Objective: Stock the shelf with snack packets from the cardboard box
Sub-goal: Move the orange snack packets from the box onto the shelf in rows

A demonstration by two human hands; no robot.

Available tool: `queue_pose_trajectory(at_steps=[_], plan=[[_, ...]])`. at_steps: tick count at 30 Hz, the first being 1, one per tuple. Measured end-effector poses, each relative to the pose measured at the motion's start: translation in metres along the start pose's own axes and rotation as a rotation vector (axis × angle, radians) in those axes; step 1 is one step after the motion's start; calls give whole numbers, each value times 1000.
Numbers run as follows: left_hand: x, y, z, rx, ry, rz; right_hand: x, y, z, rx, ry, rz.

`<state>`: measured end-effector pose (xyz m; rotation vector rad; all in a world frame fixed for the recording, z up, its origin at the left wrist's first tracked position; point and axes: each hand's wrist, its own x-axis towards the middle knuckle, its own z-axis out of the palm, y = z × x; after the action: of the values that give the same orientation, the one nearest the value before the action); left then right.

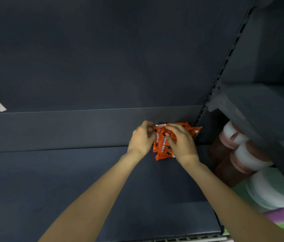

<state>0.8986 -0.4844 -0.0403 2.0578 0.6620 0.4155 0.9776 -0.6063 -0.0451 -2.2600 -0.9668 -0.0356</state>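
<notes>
Both arms reach forward, left hand [142, 137] and right hand [181, 142] close together, fingers curled.

Orange snack packets [163, 145], small bunch, dark print plus a white barcode strip on the top edge. Overlapping, tilted, at the back right corner of the dark shelf [68, 180], against its back wall. Exact count unclear.

I see a dark blue-grey metal shelf [85, 189] with a matching back panel. A small bunch of orange plastic snack packets [163, 147] lies on it at the far right corner, against the back. On the neighbouring shelf to the right stand brown jars with white lids [239, 154].
</notes>
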Motion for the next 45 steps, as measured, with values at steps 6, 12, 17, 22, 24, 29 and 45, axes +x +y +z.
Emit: queue_pose_trajectory(at_steps=[6,12,17,22,24,29,45], plan=[[-24,6,-35,15,33,54,-6,-33,-3,243,-14,1],[-78,-10,-109,42,174,72,-21,-105,10,346,-97,-97],[-134,-46,-194,106,327,19,-47,-191,44,385,-190,-171],[-208,-99,-296,146,415,-53,-87,-294,96,374,-371,-272],[-241,-124,-340,180,437,-88,-106,-339,121,375,-411,-299],[-326,-191,-450,252,446,-141,-161,-451,192,385,-502,-339],[-441,-364,-612,286,481,-541,-242,-647,380,425,-798,-330]])
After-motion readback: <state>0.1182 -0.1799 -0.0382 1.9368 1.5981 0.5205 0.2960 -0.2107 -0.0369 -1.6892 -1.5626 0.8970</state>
